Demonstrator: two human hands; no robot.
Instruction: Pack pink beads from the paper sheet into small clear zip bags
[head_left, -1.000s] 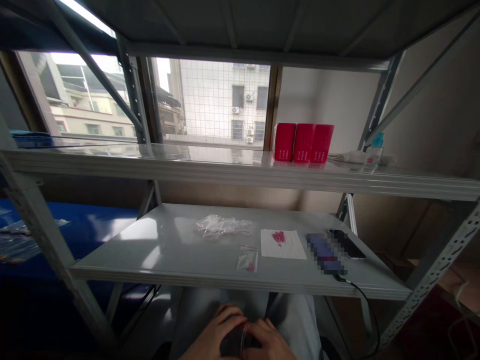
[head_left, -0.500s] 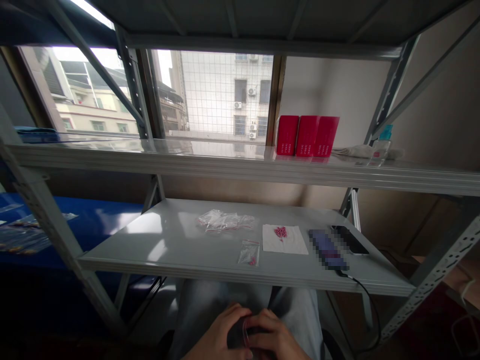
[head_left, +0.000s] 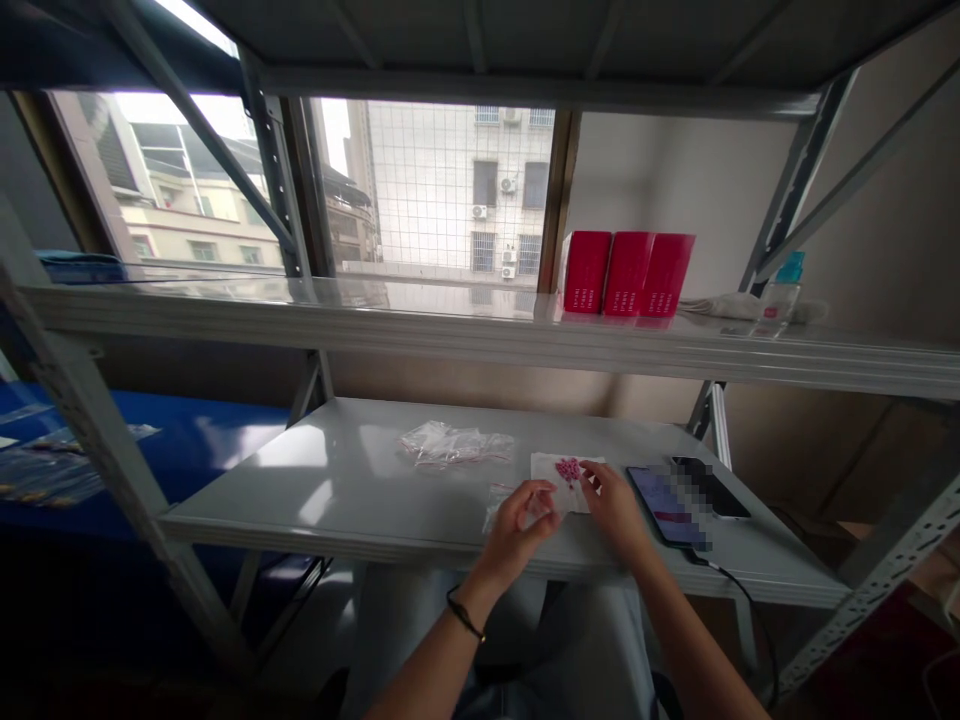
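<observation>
My left hand [head_left: 525, 522] hovers over the near part of the shelf with thumb and fingers curved apart, nothing visible between them. Behind it lies a small clear zip bag [head_left: 495, 497], partly covered by the hand. My right hand [head_left: 611, 502] reaches to the right side of a pile of small pink beads [head_left: 568, 468]. Its thumb and fingertips are slightly apart at the pile's edge; no bead shows clearly in them. The beads rest on a white paper sheet [head_left: 541, 465], partly hidden by both hands.
Clear plastic bags [head_left: 450, 445] lie crumpled farther back on the grey shelf [head_left: 360, 490]. Two phones are at the right, the nearer phone [head_left: 660, 500] with a cable [head_left: 739, 585]. Red boxes [head_left: 626, 272] and a spray bottle [head_left: 784, 290] stand on the upper shelf [head_left: 450, 335].
Both hands have risen from the lap to above the shelf and moved apart. The right hand is now at the beads, the left by the small bag. The view has shifted slightly.
</observation>
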